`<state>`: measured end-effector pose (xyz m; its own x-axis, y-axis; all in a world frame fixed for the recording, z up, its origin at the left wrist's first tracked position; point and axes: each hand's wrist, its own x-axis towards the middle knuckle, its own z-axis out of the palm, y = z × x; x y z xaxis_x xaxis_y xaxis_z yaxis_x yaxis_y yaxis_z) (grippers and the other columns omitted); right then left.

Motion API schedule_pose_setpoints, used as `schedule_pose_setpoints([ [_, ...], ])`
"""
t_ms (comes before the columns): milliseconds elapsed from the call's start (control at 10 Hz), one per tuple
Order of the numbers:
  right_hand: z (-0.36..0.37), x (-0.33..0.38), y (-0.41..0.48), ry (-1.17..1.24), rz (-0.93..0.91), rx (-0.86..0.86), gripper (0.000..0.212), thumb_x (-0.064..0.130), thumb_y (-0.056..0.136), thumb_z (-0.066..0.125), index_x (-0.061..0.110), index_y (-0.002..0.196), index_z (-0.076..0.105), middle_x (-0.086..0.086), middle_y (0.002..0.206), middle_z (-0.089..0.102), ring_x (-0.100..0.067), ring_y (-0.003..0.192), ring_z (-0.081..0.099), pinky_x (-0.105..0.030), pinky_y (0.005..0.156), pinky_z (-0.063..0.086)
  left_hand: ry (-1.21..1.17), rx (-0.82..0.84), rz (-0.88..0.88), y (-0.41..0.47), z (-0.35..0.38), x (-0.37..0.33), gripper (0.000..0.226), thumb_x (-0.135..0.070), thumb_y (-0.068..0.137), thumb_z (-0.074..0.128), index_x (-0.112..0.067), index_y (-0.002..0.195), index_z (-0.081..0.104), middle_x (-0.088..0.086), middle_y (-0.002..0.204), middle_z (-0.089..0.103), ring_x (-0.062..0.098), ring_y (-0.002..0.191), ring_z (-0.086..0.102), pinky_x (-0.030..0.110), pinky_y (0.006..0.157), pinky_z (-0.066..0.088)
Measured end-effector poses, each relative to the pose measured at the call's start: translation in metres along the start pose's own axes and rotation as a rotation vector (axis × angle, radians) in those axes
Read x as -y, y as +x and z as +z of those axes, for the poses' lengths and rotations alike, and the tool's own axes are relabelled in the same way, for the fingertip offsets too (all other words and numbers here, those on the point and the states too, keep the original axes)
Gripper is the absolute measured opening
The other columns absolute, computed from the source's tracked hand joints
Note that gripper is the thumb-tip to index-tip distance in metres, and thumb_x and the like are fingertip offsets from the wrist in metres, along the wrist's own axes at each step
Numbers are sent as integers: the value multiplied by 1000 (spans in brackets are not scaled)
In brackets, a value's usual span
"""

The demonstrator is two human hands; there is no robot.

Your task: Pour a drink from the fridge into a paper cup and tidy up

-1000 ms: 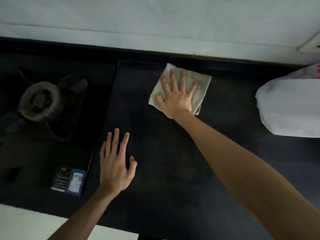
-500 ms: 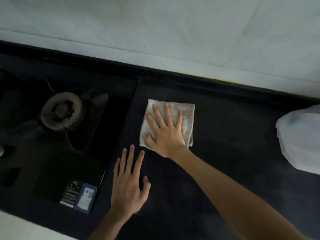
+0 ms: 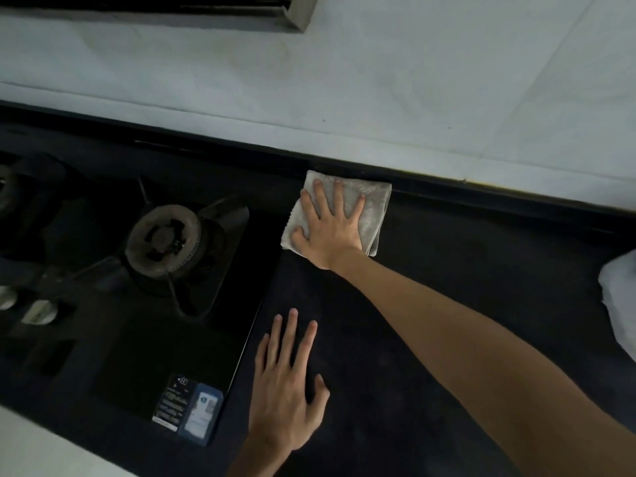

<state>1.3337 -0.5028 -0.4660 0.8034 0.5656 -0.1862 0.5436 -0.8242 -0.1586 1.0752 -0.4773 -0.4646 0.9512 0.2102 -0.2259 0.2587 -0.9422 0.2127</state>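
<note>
Head view down onto dark counter [image 3: 430, 321]. Right hand [image 3: 330, 228] lies flat, fingers spread, palm pressed on folded grey cloth [image 3: 373, 204]; not clenched around it. Cloth sits at counter's back edge, touching raised black lip below white wall [image 3: 344, 80], just right of black stove [image 3: 120, 304]. Left hand [image 3: 287, 390] flat and released on bare counter beside stove edge, holding nothing. Burner [image 3: 163, 239] left of cloth. White bag [image 3: 619, 297] at far right edge.

Your right hand [image 3: 330, 232] presses flat on the grey cloth [image 3: 373, 204] at the dark counter's [image 3: 464, 270] back edge; your left hand [image 3: 287, 394] lies splayed beside the stove [image 3: 165, 242].
</note>
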Motion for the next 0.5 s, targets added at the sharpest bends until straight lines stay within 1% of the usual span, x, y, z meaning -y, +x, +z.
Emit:
schedule_pose_setpoints([
  [100, -6, -1, -5, 4, -24, 37, 74, 59, 96, 16, 22, 158, -3, -5, 165, -15, -37, 148, -22, -73, 110, -7, 1, -16, 9, -1, -2, 0, 80, -40, 83, 43, -27, 158, 18, 0, 167, 0, 21, 154, -2, 43, 122, 10],
  [200, -16, -8, -22, 50, -52, 94, 70, 54, 99, 20, 22, 158, -2, -4, 166, -12, -32, 150, -18, -66, 116, -7, 29, -27, 20, -2, -2, 0, 78, -40, 84, 39, -26, 157, 19, 1, 167, 2, 21, 154, -2, 42, 123, 8],
  [300, -23, -22, -56, 19, -40, 86, 66, 45, 101, 24, 17, 158, 5, -6, 166, -2, -29, 152, -7, -58, 120, 1, 50, -43, 12, -3, -4, -3, 76, -41, 84, 35, -25, 157, 20, 3, 167, 5, 23, 154, 1, 44, 123, 12],
  [400, -24, -35, -95, -2, -6, 113, 65, 41, 102, 29, 12, 156, 11, -10, 164, 5, -29, 152, 0, -59, 120, 8, 104, -23, -8, -5, 3, -2, 76, -42, 85, 31, -23, 157, 22, 8, 166, 9, 29, 153, 8, 47, 122, 18],
  [500, -30, -50, -144, -16, 86, 124, 66, 41, 102, 31, 12, 157, 9, -9, 165, 4, -29, 152, 1, -59, 120, 7, 117, 36, -5, 0, -12, -7, 77, -48, 86, 35, -18, 156, 26, 15, 164, 14, 35, 151, 16, 51, 119, 26],
])
